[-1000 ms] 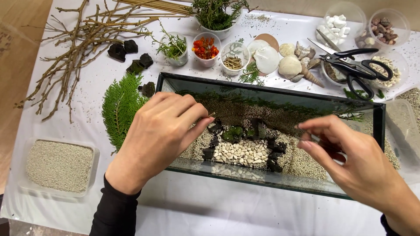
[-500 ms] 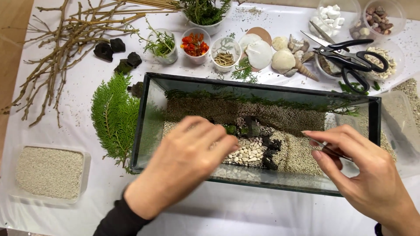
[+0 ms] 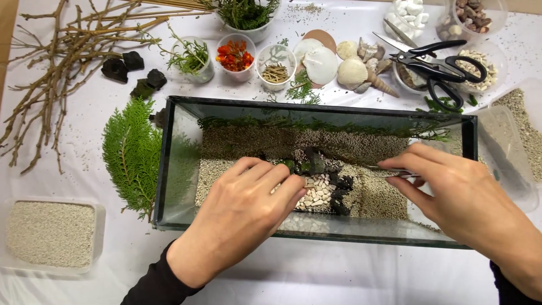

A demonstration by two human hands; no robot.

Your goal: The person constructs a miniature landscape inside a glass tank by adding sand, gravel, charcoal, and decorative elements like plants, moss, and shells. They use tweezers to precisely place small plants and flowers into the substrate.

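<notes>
Reaching down into the glass tank (image 3: 169, 164), both hands work over the small scene laid on its floor. The left hand (image 3: 243, 217) lies palm down with its fingers held close together and bent, the tips resting at the edge of the patch of white pebbles (image 3: 316, 192); whether anything is pinched under them I cannot tell. The right hand (image 3: 463, 197) comes in from the other side, thumb and fingers closed on a thin pair of metal tweezers (image 3: 389, 171), whose tips point left toward the dark stones (image 3: 339, 189) just beside the pebbles. Those stones curve around the white patch, with a bit of green moss (image 3: 291, 165) near the left fingertips. Pale sand (image 3: 378, 197) covers the tank floor in front, and a darker band of gravel (image 3: 293, 141) rises behind it, with green sprigs along the back wall.

Outside the tank, on the white cloth, a fern-like green frond (image 3: 132, 155) lies just beside the left wall. A shallow tray of sand (image 3: 51, 234) sits at the near left. Bare twigs (image 3: 62, 62) spread across the far left, with black rocks (image 3: 130, 70) near them. Behind the tank stand small cups of greenery, orange bits and short sticks, then seashells (image 3: 339, 62) and black-handled scissors (image 3: 440, 65) resting on a dish.
</notes>
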